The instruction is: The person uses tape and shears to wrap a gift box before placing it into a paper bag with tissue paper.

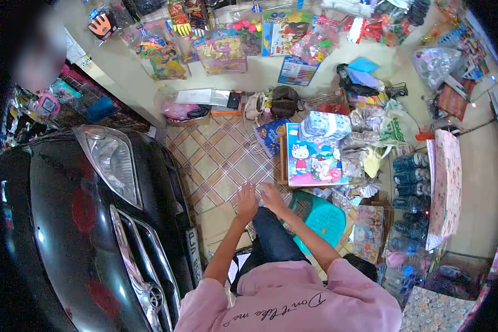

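My left hand (247,200) is stretched forward over the tiled floor, its fingers apart and holding nothing. Close beside it on the right, my right hand (271,197) also has its fingers spread with nothing in them. Both hands are above my knee in dark trousers (276,235). Just right of my right hand stands a low table with a Hello Kitty top (300,171). On it lie a wrapped patterned bundle (326,126) and several plastic-wrapped items. A turquoise plastic stool (323,224) is below the table's near edge.
A black car (55,221) fills the left side. Packaged toys (221,54) hang on the wall ahead. Bags and boxes (210,98) line the wall's foot. At the right are stacked dark blue packs (410,182) and a pink floral board (447,188).
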`<state>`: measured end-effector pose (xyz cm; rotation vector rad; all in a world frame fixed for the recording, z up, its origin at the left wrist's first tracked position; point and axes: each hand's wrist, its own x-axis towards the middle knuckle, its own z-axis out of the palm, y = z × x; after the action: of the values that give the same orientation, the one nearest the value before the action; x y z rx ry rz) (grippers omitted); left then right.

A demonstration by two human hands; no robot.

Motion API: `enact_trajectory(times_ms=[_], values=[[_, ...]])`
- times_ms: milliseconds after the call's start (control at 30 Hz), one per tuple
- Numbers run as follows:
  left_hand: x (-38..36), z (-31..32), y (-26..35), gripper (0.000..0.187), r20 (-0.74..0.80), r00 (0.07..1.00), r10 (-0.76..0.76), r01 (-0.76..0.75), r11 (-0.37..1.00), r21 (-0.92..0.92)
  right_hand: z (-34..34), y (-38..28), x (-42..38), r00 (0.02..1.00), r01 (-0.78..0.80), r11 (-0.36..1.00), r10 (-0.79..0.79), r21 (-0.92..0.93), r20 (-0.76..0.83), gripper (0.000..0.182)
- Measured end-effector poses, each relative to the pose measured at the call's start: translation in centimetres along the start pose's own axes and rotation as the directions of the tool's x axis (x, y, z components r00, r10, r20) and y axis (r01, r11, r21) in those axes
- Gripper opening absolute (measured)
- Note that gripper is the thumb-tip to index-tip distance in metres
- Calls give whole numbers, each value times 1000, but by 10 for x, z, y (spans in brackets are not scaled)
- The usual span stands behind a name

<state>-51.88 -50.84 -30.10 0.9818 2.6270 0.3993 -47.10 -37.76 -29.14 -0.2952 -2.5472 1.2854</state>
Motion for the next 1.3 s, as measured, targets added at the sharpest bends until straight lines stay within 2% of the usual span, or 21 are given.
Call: enact_trajectory(times_ms=[133,233,267,367,433,533,600,633,667,767,833,867,933,967,1033,1067,1133,1167,1233,1267,1300], values=[[35,24,-39,62,9,999,52,-53,988,148,22,35,31,981,-138,987,147,-77,126,36],[66,52,-73,65,118,993,32,-59,972,230,53,84,42,946,-178,961,226,-212,232,36],[77,61,-83,70,234,971,-43,-24,961,275,63,101,46,924,-211,945,276,-250,264,36],[122,70,-97,73,357,923,-143,65,973,220,68,129,87,810,-251,882,417,-398,412,40],[154,86,-109,72,293,948,-125,69,979,194,83,158,102,757,-280,827,502,-487,418,42],[204,124,-131,69,230,967,-106,91,993,74,117,227,126,769,-281,838,488,-467,412,44],[233,168,-154,68,199,973,-121,114,992,47,154,282,141,755,-525,828,559,-196,342,40],[252,170,-158,68,183,975,-127,123,992,34,163,299,162,708,-485,806,590,-340,389,38],[268,174,-162,66,309,932,-187,216,974,-62,174,318,183,658,-417,776,617,-472,433,35],[293,239,-203,62,289,952,-99,114,993,-34,234,388,209,734,-348,736,599,-580,320,36],[306,295,-237,57,276,952,-128,166,979,-119,305,479,199,967,-27,655,208,-755,146,44],[309,311,-247,54,261,955,-144,191,968,-163,323,501,202,955,-42,687,241,-726,173,45],[307,356,-273,50,397,908,-134,214,963,-165,347,527,214,927,-73,744,295,-664,230,46],[304,378,-287,48,459,879,-126,223,961,-164,354,528,215,869,-91,755,379,-650,319,47],[292,426,-305,46,367,922,-122,201,962,-184,345,502,228,706,-131,766,517,-629,483,49],[289,436,-308,45,319,940,-119,188,962,-196,352,507,227,793,-135,766,464,-629,395,46],[295,399,-300,48,393,919,-42,112,981,-158,364,514,212,918,-147,765,342,-627,202,39],[297,377,-294,49,428,904,-3,70,987,-142,349,494,222,938,-277,834,343,-478,55,34],[299,346,-277,52,290,926,-243,342,865,-368,290,421,268,884,-430,898,397,-96,-247,25],[305,329,-265,54,234,899,-370,438,754,-490,268,391,284,873,-329,942,273,-74,-404,11],[312,307,-255,55,223,881,-417,465,676,-572,249,360,294,854,-347,938,326,23,-406,10]])
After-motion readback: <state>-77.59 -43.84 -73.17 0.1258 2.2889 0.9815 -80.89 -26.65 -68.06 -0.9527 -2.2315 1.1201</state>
